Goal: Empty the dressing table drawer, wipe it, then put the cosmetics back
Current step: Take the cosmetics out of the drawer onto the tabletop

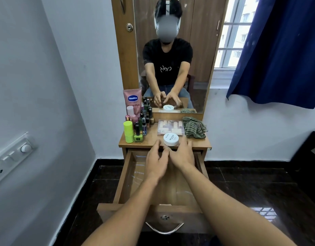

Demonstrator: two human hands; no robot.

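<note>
The wooden drawer [125, 176] of the dressing table is pulled far out and holds nothing I can see. Both hands hover over its far end, at the tabletop's front edge. My left hand [155, 162] has its fingers spread and holds nothing. My right hand [182, 155] is also empty, fingers apart, its tips beside a white round jar [171, 139]. Behind the jar lies a clear case of small tubes [171, 127]. A green striped cloth [195, 127] lies crumpled at the right rear. Several small bottles [142, 121], a lime green stick [128, 131] and a pink Vaseline tube [132, 99] crowd the left.
A mirror [172, 50] behind the table reflects a seated person and both hands. The drawer front with its metal handle [164, 228] lies near me. A grey wall with a switch panel [11, 157] is on the left, a blue curtain [277, 50] on the right, dark floor tiles [250, 183] below.
</note>
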